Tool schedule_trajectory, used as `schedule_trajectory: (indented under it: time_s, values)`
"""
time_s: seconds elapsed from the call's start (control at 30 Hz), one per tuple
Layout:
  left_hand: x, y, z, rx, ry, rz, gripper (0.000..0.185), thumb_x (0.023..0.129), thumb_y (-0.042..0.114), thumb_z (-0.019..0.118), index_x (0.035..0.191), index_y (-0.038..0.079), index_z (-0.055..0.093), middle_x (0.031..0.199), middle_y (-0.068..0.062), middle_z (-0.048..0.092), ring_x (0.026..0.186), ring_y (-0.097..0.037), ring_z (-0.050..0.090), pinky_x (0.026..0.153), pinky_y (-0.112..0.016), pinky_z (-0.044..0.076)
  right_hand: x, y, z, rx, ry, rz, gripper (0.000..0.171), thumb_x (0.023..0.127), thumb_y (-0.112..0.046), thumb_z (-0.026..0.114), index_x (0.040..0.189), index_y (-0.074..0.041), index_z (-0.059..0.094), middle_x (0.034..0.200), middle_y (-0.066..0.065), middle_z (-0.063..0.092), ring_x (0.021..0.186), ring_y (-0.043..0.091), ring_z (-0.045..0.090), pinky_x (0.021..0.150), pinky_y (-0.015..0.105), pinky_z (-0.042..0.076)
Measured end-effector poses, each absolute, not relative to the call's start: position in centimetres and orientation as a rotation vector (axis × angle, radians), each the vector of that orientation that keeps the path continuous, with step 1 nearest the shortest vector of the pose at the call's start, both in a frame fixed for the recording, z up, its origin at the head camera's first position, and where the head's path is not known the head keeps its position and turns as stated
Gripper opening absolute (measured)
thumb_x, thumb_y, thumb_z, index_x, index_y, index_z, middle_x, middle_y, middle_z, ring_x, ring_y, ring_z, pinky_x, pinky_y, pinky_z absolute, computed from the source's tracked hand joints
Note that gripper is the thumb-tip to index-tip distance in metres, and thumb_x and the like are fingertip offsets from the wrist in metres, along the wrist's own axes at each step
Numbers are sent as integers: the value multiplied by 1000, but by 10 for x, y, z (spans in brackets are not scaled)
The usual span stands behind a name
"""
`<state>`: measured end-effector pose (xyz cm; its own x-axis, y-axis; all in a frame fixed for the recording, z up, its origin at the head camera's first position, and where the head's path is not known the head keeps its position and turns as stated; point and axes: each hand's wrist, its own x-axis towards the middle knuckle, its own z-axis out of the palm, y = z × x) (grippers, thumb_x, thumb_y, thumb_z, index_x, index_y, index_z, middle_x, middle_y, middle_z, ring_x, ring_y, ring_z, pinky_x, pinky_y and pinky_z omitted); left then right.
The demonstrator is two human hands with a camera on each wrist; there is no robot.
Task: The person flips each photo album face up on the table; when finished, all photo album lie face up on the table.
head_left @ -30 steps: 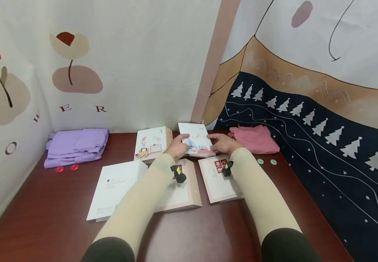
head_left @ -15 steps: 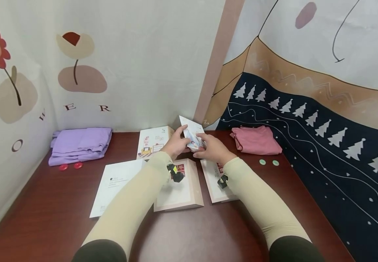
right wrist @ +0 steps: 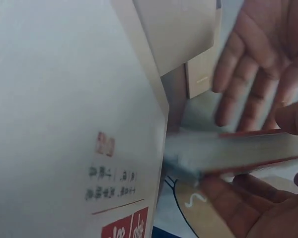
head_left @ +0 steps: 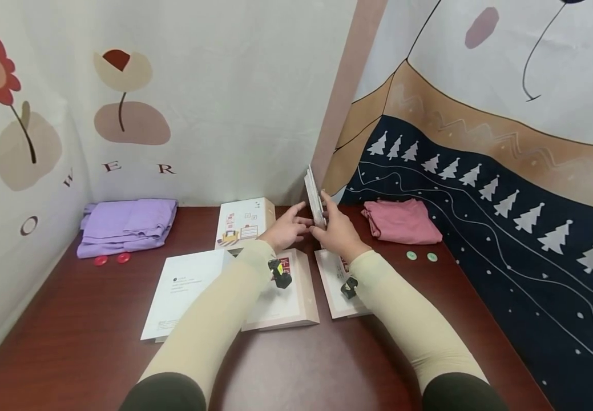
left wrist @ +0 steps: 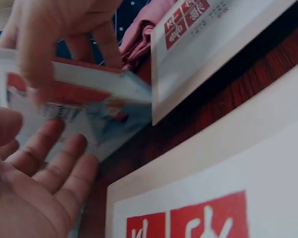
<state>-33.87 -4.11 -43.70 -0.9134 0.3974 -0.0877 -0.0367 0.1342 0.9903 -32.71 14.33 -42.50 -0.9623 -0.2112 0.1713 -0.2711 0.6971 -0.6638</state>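
My right hand (head_left: 342, 231) holds a small book (head_left: 314, 197) upright on its end, thumb on one cover and fingers on the other. In the right wrist view, the pale page block (right wrist: 243, 153) shows between red-edged covers. My left hand (head_left: 287, 229) is just left of the book, palm turned toward it and fingers spread. In the left wrist view, its fingers (left wrist: 62, 168) reach toward the cover, which bears a barcode. Closest to the hands lie two white volumes with red character squares, one in the middle (head_left: 288, 308) and one at the right (head_left: 334, 291).
At the back left stands an illustrated white volume (head_left: 239, 220), with a plain white one (head_left: 185, 285) in front. Folded purple cloth (head_left: 126, 225) and red discs (head_left: 123, 258) lie left. Pink cloth (head_left: 403, 221) and green discs (head_left: 411, 256) lie right. A fabric wall borders the table.
The book was held flat-on in both hands with its cover showing. It has been turned so its page edge faces me, and my left hand has let go.
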Motion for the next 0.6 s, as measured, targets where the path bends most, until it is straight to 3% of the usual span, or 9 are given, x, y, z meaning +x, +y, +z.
schedule_trajectory:
  time_s: [0.23,0.3,0.37,0.43,0.6]
  values:
    - [-341,-44,-443,351,2292,1604,69,104,1,45,168,5,18,151,-26,56,144,-37,51,122,-49,39,-328,150,-425,182,-2641,1605,92,92,-8,70,167,-24,20,144,26,56,111,37,67,73,45,65]
    - [-342,-46,-444,334,2340,1548,69,104,4,47,167,3,20,149,-26,57,143,-36,52,123,-46,38,-331,154,-426,111,-2623,1646,91,92,-5,70,167,-22,21,144,25,54,107,36,67,71,41,64]
    - [-342,-48,-445,307,2374,1493,68,105,8,49,167,3,21,150,-26,56,142,-36,52,124,-44,36,-333,160,-427,64,-2643,1619,91,90,-2,69,167,-19,22,145,25,52,107,36,65,76,41,62]
    - [-342,-50,-447,269,2391,1461,68,105,10,51,167,5,22,153,-26,53,142,-35,51,125,-45,35,-336,165,-429,41,-2690,1543,89,90,-1,67,166,-16,24,151,25,48,117,35,60,90,44,59]
    - [-340,-55,-448,195,2416,1428,67,106,14,51,167,6,24,163,-24,41,148,-34,44,128,-47,28,-342,173,-432,-12,-2803,1406,88,87,3,64,165,-12,27,165,24,36,144,33,42,119,48,40]
